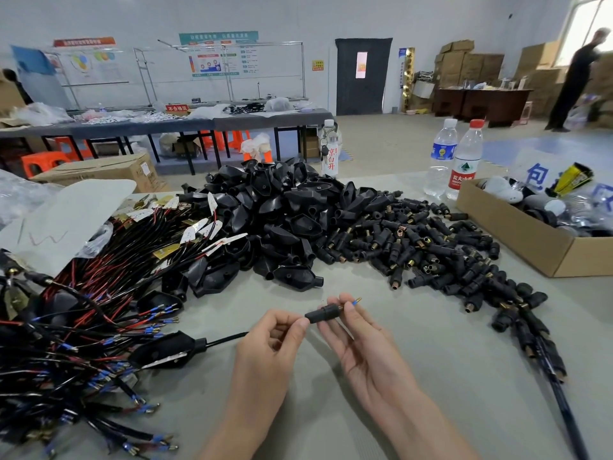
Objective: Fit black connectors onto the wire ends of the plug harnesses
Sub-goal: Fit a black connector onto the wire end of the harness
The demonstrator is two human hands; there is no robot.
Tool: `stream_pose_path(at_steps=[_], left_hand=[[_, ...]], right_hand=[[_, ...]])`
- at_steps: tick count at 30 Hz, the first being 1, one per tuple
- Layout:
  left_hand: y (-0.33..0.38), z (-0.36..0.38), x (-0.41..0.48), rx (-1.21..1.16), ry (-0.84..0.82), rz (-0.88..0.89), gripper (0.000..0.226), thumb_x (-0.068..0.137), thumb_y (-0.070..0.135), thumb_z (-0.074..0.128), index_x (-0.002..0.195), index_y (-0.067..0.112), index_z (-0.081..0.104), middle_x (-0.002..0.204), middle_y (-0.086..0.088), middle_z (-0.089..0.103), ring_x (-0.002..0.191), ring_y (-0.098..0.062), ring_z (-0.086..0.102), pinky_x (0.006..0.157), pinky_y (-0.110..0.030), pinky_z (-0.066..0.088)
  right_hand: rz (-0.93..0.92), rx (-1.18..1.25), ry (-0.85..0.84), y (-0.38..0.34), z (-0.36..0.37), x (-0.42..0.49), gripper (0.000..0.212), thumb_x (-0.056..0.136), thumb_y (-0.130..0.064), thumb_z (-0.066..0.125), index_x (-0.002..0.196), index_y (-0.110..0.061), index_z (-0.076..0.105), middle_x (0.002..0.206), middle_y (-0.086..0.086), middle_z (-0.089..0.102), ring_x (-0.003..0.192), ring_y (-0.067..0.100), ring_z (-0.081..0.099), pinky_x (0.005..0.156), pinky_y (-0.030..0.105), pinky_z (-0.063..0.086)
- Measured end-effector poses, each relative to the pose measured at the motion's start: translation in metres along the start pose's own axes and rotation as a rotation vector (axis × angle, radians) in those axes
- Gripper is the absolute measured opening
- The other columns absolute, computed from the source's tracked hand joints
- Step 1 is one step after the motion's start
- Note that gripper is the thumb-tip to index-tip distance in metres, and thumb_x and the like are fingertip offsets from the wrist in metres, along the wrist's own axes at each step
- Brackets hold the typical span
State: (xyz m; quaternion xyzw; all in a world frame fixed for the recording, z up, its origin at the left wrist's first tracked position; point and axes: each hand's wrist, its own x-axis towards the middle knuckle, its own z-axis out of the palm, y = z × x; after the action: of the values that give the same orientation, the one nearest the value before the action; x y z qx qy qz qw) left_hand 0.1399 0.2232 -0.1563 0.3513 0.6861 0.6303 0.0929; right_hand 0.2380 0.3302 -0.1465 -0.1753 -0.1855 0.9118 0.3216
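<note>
Left grip pinches one end of a black connector above the front middle of the counter; right grip pinches the blue-tipped wire end poking from its other end; harnesses heap along the left edge.

A: Matt black plastic on the held connector, brassy metal thread at one end.
B: Glossier black plastic over in the shell pile, catching the light.
A: Smooth matt grey on the counter.
B: Plain brown cardboard for the box, clear plastic for the bottles.
</note>
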Motion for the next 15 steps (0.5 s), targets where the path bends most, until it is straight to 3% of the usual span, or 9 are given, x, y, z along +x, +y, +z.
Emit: stream_pose_path(at_steps=[7, 15], left_hand=[[-0.0002, -0.0031, 0.0010, -0.088, 0.015, -0.033, 0.010, 0.090, 0.029, 0.071, 0.089, 0.038, 0.066, 0.085, 0.005, 0.070, 0.080, -0.014, 0.065, 0.075, -0.022, 0.050], [-0.0020, -0.0008, 0.0002, -0.047, 0.006, -0.027, 0.008, 0.088, 0.029, 0.071, 0.088, 0.036, 0.071, 0.079, 0.009, 0.069, 0.071, -0.006, 0.062, 0.067, -0.014, 0.048]], right_hand=[[-0.010, 0.027, 0.007, -0.0033, 0.0027, -0.0018, 0.015, 0.092, -0.002, 0.057, 0.104, 0.000, 0.065, 0.103, 0.018, 0.073, 0.097, 0.030, 0.073, 0.067, 0.034, 0.062], [0.012, 0.026, -0.022, 0.0028, 0.0014, -0.0019, 0.034, 0.080, -0.005, 0.066, 0.114, 0.000, 0.062, 0.114, 0.018, 0.072, 0.102, 0.030, 0.071, 0.071, 0.033, 0.061]])
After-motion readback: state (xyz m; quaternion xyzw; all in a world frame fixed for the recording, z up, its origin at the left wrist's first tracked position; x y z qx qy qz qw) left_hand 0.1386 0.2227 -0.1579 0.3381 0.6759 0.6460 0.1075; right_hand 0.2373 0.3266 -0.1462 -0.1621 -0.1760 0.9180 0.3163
